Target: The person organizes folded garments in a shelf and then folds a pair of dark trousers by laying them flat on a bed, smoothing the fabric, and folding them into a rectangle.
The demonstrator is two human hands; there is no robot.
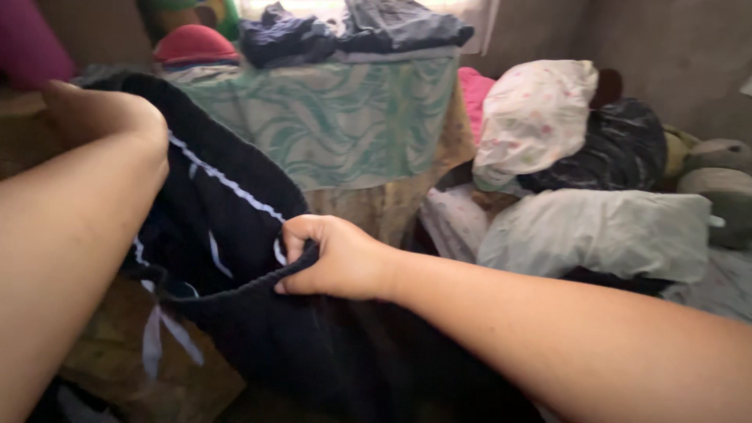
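Observation:
A dark navy garment (235, 227) with thin white stripes and white drawstrings hangs stretched between both my hands. My left hand (106, 117) grips its upper edge at the top left, fingers mostly hidden behind the cloth. My right hand (333, 254) is closed on the waistband edge near the middle of the view. The rest of the cloth drops down out of sight at the bottom.
Behind stands a table draped in a green patterned cloth (337, 117) with folded dark clothes (352, 31) on top. To the right lie a white floral pillow (536, 110), a pale pillow (603, 231) and a dark bundle (619, 149). A red item (192, 43) sits far left.

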